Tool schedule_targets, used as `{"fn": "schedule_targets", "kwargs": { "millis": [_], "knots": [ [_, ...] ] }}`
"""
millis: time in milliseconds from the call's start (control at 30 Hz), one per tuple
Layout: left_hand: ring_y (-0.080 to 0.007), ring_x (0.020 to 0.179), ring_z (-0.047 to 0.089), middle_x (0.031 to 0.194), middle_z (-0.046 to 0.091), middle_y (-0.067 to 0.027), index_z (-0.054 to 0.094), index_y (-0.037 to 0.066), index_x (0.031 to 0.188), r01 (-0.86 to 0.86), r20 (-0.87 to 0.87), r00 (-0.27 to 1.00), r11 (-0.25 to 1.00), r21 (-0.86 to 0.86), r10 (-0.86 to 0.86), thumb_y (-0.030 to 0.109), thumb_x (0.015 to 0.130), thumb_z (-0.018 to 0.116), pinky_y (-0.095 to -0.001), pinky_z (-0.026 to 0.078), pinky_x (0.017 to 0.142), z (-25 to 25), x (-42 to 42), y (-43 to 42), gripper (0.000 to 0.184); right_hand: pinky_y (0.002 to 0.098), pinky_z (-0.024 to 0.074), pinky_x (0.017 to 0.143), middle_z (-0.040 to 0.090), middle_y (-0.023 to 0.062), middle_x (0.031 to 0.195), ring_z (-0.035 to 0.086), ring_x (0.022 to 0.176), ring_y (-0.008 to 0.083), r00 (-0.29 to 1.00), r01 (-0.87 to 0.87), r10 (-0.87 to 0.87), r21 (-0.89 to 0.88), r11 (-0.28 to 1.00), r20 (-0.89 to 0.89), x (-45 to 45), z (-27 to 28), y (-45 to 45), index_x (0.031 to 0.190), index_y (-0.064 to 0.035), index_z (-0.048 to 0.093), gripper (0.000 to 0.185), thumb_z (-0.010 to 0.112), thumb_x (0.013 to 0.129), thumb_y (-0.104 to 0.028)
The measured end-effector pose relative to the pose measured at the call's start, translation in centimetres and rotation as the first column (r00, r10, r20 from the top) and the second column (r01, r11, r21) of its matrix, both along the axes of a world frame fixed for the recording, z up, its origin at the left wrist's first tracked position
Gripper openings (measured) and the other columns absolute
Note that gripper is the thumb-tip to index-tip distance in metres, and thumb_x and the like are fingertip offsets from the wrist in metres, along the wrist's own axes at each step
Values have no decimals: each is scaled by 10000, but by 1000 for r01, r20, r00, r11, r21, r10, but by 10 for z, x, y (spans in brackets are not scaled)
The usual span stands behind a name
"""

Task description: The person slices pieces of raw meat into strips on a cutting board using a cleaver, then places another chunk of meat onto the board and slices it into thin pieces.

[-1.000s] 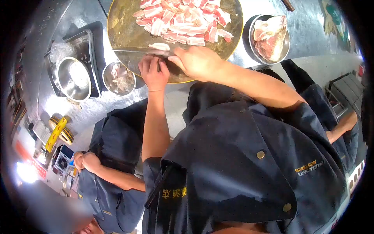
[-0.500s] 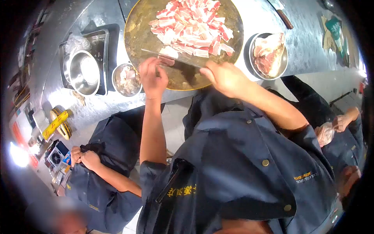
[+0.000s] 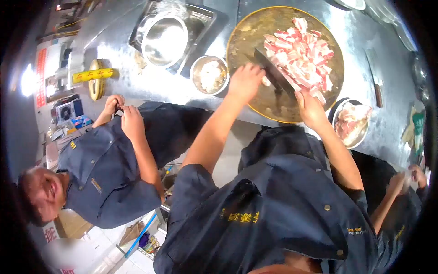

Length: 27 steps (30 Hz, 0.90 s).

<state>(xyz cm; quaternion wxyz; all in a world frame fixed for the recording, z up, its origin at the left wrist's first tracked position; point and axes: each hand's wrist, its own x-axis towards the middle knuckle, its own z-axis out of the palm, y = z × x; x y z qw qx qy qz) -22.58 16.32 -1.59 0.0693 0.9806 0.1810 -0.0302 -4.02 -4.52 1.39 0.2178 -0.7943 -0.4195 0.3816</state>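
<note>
My right hand is closed round the handle of a broad-bladed cleaver. Its dark blade lies along the near left side of a pile of sliced red-and-white meat. The slices rest on a round wooden chopping board with a yellowish rim. At the board's left, my left hand has its fingers bent and close together. A small pale piece of meat shows at its fingertips, apart from the pile; the thumb is partly hidden.
A bowl of pale scraps stands left of the board. Farther left, a steel bowl sits in a metal tray. On the right are a bowl with a large meat chunk and another knife. Co-workers stand at both sides.
The view has turned, so board and bowls appear farther right. The cleaver has swung from across the slices' near edge to lie steeply along the pile, which looks pushed together.
</note>
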Motion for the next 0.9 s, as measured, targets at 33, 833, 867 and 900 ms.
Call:
{"fn": "schedule_targets", "kwargs": {
  "millis": [33,833,867,900],
  "knots": [
    [-258,1225,605,1280,672,-61,698,121,1207,-13,-154,988,999,30,18,131,897,647,-397,538,991,-4,7,-2,314,623,494,941,691,372,1029,657,1063,545,999,39,-38,-13,999,14,3,4,-8,1147,16,622,478,422,1143,-417],
    [-424,1139,632,1186,666,-186,664,-6,1122,-67,523,836,977,-202,165,3,875,688,-496,523,1006,-65,-32,-30,249,625,550,732,694,321,805,693,790,535,990,-111,115,-45,993,84,-27,23,-2,1045,-10,621,455,470,1122,-432],
    [-424,1139,632,1186,666,-186,664,-6,1122,-70,520,837,976,-207,170,3,875,688,-496,523,1006,-67,-34,-30,249,625,549,732,695,321,809,693,791,534,991,-102,105,-37,994,85,-30,16,-1,1046,-11,624,454,469,1121,-430],
    [-427,1141,630,1192,667,-187,666,-4,1118,-42,549,820,973,-225,162,7,876,686,-500,524,1005,-69,-33,-27,243,625,549,732,696,321,814,693,793,533,991,-96,98,-25,995,90,-30,10,2,1047,-12,628,453,467,1121,-429]
  ]
}}
